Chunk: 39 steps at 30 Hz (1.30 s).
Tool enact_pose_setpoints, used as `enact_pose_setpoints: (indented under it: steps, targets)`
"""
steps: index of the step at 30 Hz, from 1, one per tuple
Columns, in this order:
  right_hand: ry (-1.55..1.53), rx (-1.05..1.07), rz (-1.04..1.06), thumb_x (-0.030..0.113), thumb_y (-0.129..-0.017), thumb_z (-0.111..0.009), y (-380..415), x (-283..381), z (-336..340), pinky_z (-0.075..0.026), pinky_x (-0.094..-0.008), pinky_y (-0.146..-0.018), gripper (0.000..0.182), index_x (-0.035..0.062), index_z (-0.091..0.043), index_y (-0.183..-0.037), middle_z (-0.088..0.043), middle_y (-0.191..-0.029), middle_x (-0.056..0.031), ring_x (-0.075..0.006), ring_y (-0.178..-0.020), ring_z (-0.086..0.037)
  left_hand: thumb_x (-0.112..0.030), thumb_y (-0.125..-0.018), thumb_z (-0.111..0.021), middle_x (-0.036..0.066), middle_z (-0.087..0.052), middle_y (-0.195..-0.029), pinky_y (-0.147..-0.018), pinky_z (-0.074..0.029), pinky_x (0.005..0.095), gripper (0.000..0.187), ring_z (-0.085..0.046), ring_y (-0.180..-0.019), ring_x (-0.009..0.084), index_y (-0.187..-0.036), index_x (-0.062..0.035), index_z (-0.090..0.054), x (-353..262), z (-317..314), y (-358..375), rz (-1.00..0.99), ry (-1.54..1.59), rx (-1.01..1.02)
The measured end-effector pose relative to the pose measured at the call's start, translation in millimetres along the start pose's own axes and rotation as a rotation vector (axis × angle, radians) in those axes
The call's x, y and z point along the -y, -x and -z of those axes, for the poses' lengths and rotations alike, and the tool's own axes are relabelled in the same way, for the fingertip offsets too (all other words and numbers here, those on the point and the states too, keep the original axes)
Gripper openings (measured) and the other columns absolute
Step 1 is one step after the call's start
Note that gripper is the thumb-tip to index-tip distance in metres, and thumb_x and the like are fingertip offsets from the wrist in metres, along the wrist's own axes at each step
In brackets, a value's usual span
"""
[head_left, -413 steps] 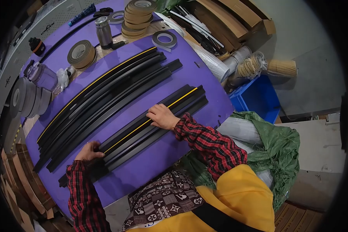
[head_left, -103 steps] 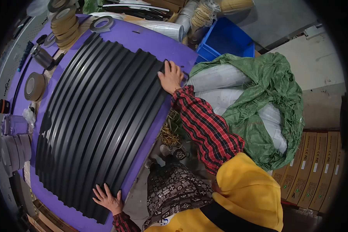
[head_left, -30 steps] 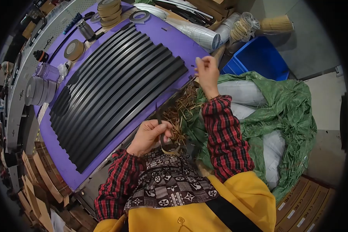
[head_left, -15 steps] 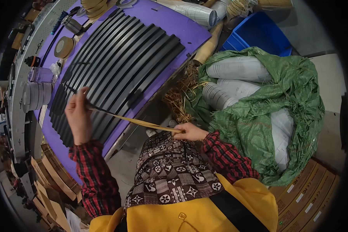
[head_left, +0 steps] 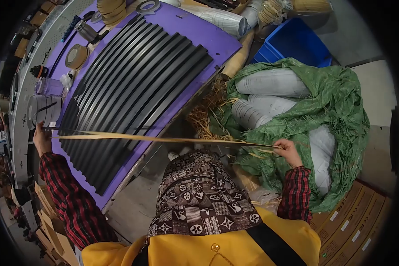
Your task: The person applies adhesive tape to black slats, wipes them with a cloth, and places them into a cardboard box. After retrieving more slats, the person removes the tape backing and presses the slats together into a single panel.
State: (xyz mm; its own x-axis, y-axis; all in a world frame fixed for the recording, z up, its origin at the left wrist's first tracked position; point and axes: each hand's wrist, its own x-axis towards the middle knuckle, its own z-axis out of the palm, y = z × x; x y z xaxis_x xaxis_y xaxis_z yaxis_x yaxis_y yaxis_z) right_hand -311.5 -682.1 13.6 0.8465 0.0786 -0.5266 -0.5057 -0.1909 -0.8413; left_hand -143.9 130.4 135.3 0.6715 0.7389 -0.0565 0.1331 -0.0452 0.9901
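- Fingers of both hands pinch the ends of a tan strap, stretched taut across the body.
- Black strips lie side by side on the purple counter, under the strap's left part.
- Left hand is flung wide, arm nearly straight.
- Right hand is closed by the green sack.

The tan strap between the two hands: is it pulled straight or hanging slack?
Pulled straight. The tan strap runs in a nearly level line from the left hand to the right hand, without visible sag.
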Motion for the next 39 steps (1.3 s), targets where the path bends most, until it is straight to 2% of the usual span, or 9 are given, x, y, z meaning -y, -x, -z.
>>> enact_pose_setpoints:
  steps: [6,8,11,13,15,19,25,32,39]
  targets:
    - [0.203,-0.183,0.166,0.003,-0.074,-0.061,15.8,-22.0,57.7,-0.032,-0.0188,-0.052,0.004,0.0021,-0.059,-0.078,-0.049,-0.064,0.0048,-0.0039,-0.057,-0.042,-0.019,-0.088,-0.05,-0.003,-0.036,-0.056,-0.04,-0.023,0.0199,0.027,-0.027,-0.044,0.004,-0.104,0.0021,-0.053,-3.1,46.1,-19.5,-0.133,-0.287,0.187]
    - [0.393,0.042,-0.187,0.008,-0.073,-0.064,15.7,-33.2,53.6,-0.04,-0.0243,-0.063,0.022,0.0023,-0.06,-0.093,-0.057,-0.078,-0.0007,-0.0106,-0.071,-0.051,-0.025,-0.088,-0.05,-0.007,-0.036,-0.055,-0.04,-0.021,0.0191,0.026,-0.027,-0.044,0.0018,-0.1,-0.0024,-0.056,-27.8,-3.9,39.5,-0.162,-0.215,0.304]
    - [0.771,0.27,-0.023,0.014,-0.073,-0.064,-10.4,5.5,-13.1,-0.036,-0.0361,-0.092,0.047,0.0021,-0.05,-0.116,-0.051,-0.117,-0.0141,-0.0245,-0.11,-0.046,-0.027,-0.087,-0.051,-0.008,-0.037,-0.054,-0.037,-0.02,0.0166,0.025,-0.027,-0.041,0.0006,-0.091,-0.0038,-0.059,-36.9,-91.5,150.2,-0.017,-0.006,0.59]
    - [0.615,0.156,0.459,0.017,-0.074,-0.063,-58.1,49.5,-75.4,-0.038,-0.0335,-0.089,0.048,0.0007,-0.049,-0.117,-0.052,-0.112,-0.0151,-0.0262,-0.106,-0.049,-0.024,-0.087,-0.051,-0.006,-0.043,-0.055,-0.037,-0.021,0.0156,0.024,-0.031,-0.041,0.0009,-0.081,-0.0027,-0.059,1.8,-133.0,207.1,0.167,0.081,0.843]
    - [0.046,0.417,0.404,0.015,-0.087,-0.05,-84.3,107.7,-160.3,-0.039,-0.0259,-0.087,0.035,0.0004,-0.047,-0.119,-0.053,-0.114,-0.0094,-0.0159,-0.102,-0.05,-0.026,-0.088,-0.051,-0.006,-0.043,-0.054,-0.042,-0.025,0.0167,0.027,-0.034,-0.046,0.001,-0.081,-0.0021,-0.063,16.6,-163.0,266.5,0.254,-0.005,0.979]
    - [-0.47,0.768,0.416,0.035,-0.091,-0.041,-112.3,157.0,-257.2,-0.04,-0.0322,-0.09,0.053,-0.0007,-0.03,-0.129,-0.048,-0.118,-0.0152,-0.0226,-0.106,-0.05,-0.028,-0.087,-0.052,-0.007,-0.043,-0.055,-0.044,-0.028,0.0163,0.028,-0.037,-0.048,0.0012,-0.087,-0.0035,-0.065,42.3,-182.0,324.8,0.252,-0.104,1.16]
    - [-0.878,0.596,0.345,0.02,-0.092,-0.04,-122.0,173.4,-281.1,-0.047,-0.036,-0.085,0.033,-0.0031,-0.041,-0.116,-0.054,-0.105,-0.0165,-0.0259,-0.098,-0.055,-0.029,-0.088,-0.05,-0.007,-0.038,-0.052,-0.042,-0.025,0.0182,0.03,-0.032,-0.047,0.0016,-0.087,-0.002,-0.064,82.3,-161.1,345.8,0.296,-0.086,1.072]
    - [-0.971,0.646,0.018,0.005,-0.088,-0.034,-134.1,156.1,-291.3,-0.043,-0.0386,-0.091,0.029,-0.003,-0.043,-0.115,-0.054,-0.108,-0.0164,-0.0264,-0.101,-0.054,-0.027,-0.09,-0.046,-0.006,-0.034,-0.049,-0.038,-0.019,0.0188,0.032,-0.024,-0.04,0.0029,-0.081,0.0006,-0.06,105.8,-146.7,346.6,0.862,0.39,0.934]
    - [-0.701,0.651,0.321,0.012,-0.09,-0.04,-133.5,141.3,-293.0,-0.041,-0.0364,-0.092,0.021,0.0003,-0.05,-0.105,-0.056,-0.101,-0.0113,-0.023,-0.095,-0.055,-0.025,-0.091,-0.046,-0.006,-0.036,-0.05,-0.038,-0.018,0.0191,0.03,-0.022,-0.04,0.0037,-0.084,0.0008,-0.058,120.5,-144.3,341.9,0.95,0.412,0.997]
